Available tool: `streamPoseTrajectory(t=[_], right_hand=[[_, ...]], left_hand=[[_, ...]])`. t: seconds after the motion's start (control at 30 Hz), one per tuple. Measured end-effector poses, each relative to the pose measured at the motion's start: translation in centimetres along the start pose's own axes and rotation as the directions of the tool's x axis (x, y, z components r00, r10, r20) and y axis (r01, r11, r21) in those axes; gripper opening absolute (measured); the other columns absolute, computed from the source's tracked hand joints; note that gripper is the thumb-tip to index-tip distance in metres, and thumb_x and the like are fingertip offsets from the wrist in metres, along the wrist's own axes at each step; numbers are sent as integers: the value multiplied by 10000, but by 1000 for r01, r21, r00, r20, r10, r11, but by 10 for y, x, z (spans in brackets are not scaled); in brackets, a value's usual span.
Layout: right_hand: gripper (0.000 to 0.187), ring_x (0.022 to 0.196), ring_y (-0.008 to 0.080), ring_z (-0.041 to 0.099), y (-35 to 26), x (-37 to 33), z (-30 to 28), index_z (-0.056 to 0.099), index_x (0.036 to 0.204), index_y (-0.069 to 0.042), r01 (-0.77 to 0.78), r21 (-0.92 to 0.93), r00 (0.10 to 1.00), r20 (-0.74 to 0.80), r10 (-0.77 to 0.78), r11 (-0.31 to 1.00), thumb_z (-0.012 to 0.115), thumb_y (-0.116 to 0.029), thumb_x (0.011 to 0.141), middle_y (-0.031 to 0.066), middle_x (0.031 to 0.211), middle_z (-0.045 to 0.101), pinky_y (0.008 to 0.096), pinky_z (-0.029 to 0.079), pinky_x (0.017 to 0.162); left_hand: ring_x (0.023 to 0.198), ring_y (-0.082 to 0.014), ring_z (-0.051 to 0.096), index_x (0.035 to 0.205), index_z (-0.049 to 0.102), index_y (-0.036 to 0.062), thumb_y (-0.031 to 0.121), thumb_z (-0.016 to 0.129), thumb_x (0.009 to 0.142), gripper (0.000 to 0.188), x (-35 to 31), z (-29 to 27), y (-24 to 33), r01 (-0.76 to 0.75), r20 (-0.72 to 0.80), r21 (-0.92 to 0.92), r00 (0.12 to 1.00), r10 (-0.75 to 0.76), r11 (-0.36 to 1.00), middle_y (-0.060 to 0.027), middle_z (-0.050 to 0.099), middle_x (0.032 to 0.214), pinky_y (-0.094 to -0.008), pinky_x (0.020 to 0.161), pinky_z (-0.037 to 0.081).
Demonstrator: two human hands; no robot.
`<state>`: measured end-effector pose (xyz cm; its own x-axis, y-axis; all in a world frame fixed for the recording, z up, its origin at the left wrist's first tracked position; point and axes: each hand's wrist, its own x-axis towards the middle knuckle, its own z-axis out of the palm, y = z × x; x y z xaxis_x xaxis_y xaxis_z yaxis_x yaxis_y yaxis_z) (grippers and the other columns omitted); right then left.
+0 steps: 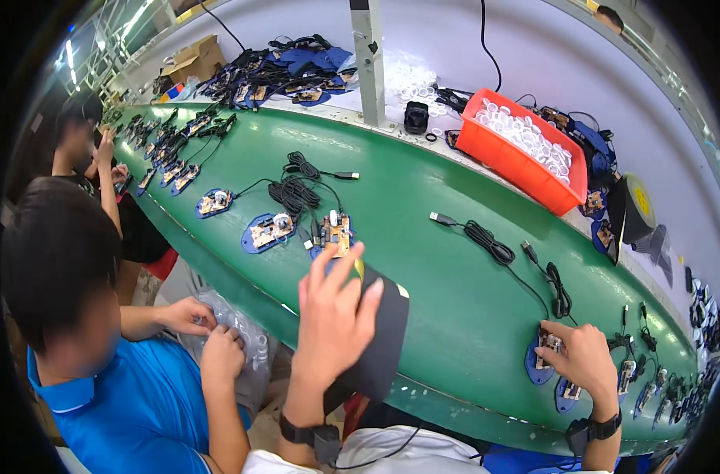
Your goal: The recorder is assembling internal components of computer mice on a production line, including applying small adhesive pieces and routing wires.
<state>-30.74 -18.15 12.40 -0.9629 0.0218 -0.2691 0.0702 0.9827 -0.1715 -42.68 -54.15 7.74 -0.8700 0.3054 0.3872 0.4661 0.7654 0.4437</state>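
Observation:
My left hand (332, 316) is raised over the near edge of the green table, fingers apart. Its fingertips come close to a tan circuit board (338, 231) with a black cable; whether they touch it I cannot tell. Behind that hand is a dark grey, smooth object (384, 340), partly hidden, with a bit of yellow at its top. At the right, my right hand (583, 355) pinches a circuit board (546, 345) on a blue oval base between thumb and index finger. A second blue base with a board (567, 392) lies beside it, partly under the hand.
A red bin (526, 162) of white rings stands on the far ledge, near a metal post (368, 63). Coiled USB cables (488, 241) and several boards lie along the green table (407, 189). A person in a blue shirt (139, 395) sits at the left, handling a clear plastic bag.

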Motion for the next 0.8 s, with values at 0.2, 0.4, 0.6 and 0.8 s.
streamPoseTrajectory(t=[0.2,0.4,0.6,0.8], right_hand=[[356,522,187,608,-22,-41,-23,763,1166,-29,20,582,997,46,-58,813,846,-211,871,70,616,637,314,459,535],[276,519,138,572,-42,-36,-21,777,1103,-21,187,703,956,31,-293,686,838,-194,897,37,587,585,283,441,529],[254,509,135,548,-41,-26,-19,780,1084,-18,170,668,952,77,-295,724,842,-160,883,31,586,577,285,434,529],[221,552,70,543,-33,-12,-22,777,1048,-4,76,736,986,43,-159,673,845,-111,867,-5,587,572,256,423,544]], left_hand=[[1302,-468,566,810,711,-82,189,702,968,314,20,31,-25,-16,99,46,995,11,999,-234,682,1333,-516,1108,448],[1241,-485,596,755,679,-68,156,741,935,294,-8,29,3,-162,95,-169,979,180,972,-218,721,1144,-500,1099,478],[1258,-470,591,809,690,-48,179,746,935,266,-44,30,41,-219,172,-243,949,265,945,-188,699,1062,-497,1079,495],[1353,-461,526,796,706,-41,210,759,924,287,-56,32,65,-213,197,-430,926,321,877,-174,659,1258,-552,1071,492]])
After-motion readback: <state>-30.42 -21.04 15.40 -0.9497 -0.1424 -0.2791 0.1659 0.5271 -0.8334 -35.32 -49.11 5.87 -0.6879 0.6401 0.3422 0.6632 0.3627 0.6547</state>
